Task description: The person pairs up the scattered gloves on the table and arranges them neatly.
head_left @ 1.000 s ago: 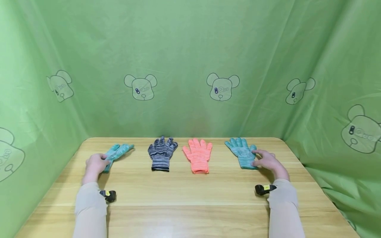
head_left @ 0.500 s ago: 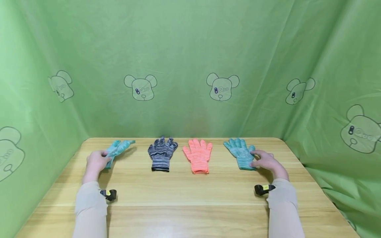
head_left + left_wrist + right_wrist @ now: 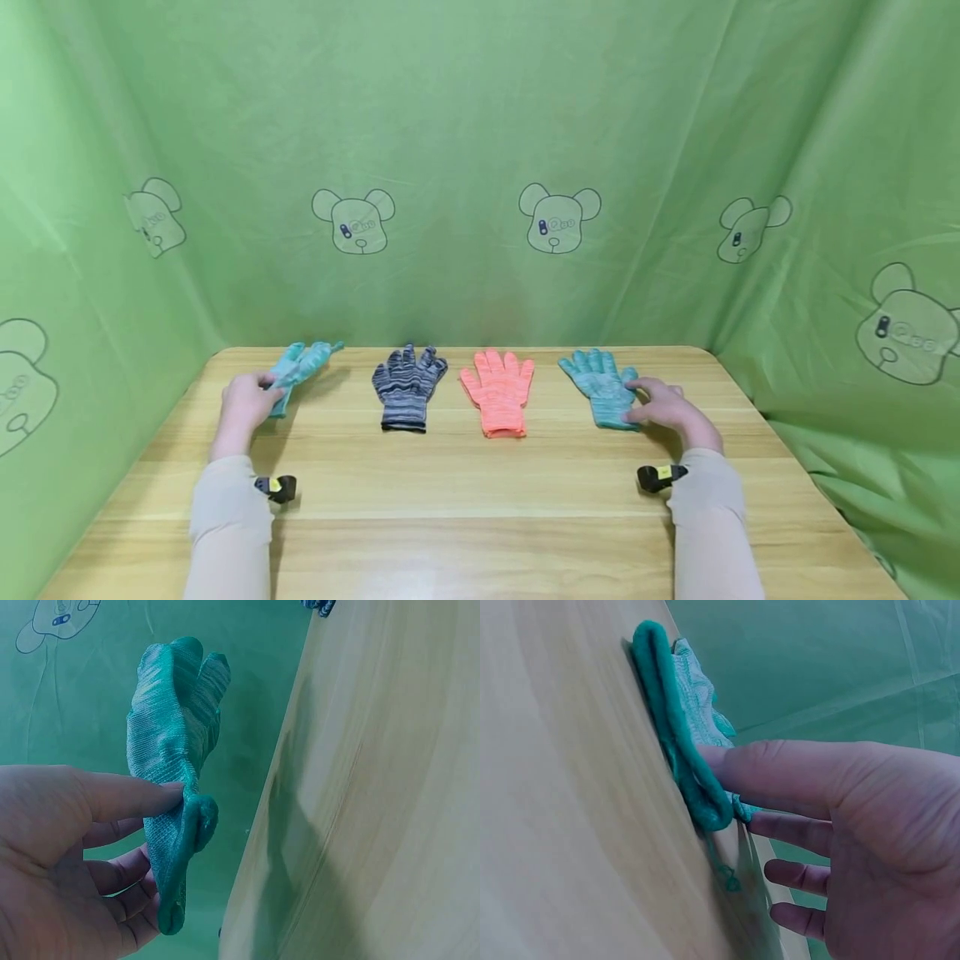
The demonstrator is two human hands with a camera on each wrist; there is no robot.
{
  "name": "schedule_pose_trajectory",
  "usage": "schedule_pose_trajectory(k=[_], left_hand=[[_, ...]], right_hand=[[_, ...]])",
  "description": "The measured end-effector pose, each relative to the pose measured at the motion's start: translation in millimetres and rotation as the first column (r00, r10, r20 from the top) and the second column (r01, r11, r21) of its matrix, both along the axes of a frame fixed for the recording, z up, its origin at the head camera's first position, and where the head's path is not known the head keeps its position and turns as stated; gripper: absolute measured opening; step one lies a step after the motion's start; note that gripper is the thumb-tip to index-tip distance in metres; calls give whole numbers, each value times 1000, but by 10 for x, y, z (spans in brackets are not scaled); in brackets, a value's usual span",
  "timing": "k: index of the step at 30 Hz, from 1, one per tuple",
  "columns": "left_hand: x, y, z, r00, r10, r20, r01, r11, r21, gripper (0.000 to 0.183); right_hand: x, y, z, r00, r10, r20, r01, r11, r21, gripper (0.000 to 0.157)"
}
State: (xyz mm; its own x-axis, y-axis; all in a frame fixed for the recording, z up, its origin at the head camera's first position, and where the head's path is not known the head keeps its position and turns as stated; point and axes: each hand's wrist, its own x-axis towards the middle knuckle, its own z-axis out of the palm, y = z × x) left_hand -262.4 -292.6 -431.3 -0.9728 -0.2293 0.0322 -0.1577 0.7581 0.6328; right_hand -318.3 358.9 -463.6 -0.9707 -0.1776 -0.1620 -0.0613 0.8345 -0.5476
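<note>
My left hand (image 3: 246, 402) pinches a teal knit glove (image 3: 300, 368) near its cuff, at the table's left. In the left wrist view this glove (image 3: 159, 727) is raised, its shadow falling on the tabletop, with my thumb on one face and fingers behind. Over at the right, a matching teal glove (image 3: 602, 382) lies flat, fingers toward the back edge. My right hand (image 3: 666, 405) holds its right edge near the cuff between thumb and index finger. The right wrist view shows that glove's cuff (image 3: 664, 705) end-on; my thumb tip is hidden behind it.
A dark grey striped glove (image 3: 408, 387) and a coral-orange glove (image 3: 501, 392) lie flat side by side between the teal ones. The wooden table (image 3: 465, 492) ends against a green curtain (image 3: 457, 133) at back and sides. A small black camera sits on each wrist.
My left hand has moved slightly forward and right, raising its teal glove off the table. The right teal glove has slid a little left along with my right hand.
</note>
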Motion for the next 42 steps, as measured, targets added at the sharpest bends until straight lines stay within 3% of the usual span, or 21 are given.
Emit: schedule_pose_trajectory(k=[24,31,37,42], left_hand=[[7,163,172,998,-7,-67,8,1000,6,40],[-19,253,205,987,-37,-158,35,999,-18,36],[-42,343,216,964,-57,-261,51,998,-28,29],[-33,431,234,958,-74,-276,66,997,-37,29]], right_hand=[[73,-161,29,1000,4,-14,-3,997,82,79],[96,-186,25,1000,-10,-6,10,996,86,80],[125,-206,19,1000,-2,-5,2,996,94,80],[146,-218,26,1000,1,-16,0,995,100,79]])
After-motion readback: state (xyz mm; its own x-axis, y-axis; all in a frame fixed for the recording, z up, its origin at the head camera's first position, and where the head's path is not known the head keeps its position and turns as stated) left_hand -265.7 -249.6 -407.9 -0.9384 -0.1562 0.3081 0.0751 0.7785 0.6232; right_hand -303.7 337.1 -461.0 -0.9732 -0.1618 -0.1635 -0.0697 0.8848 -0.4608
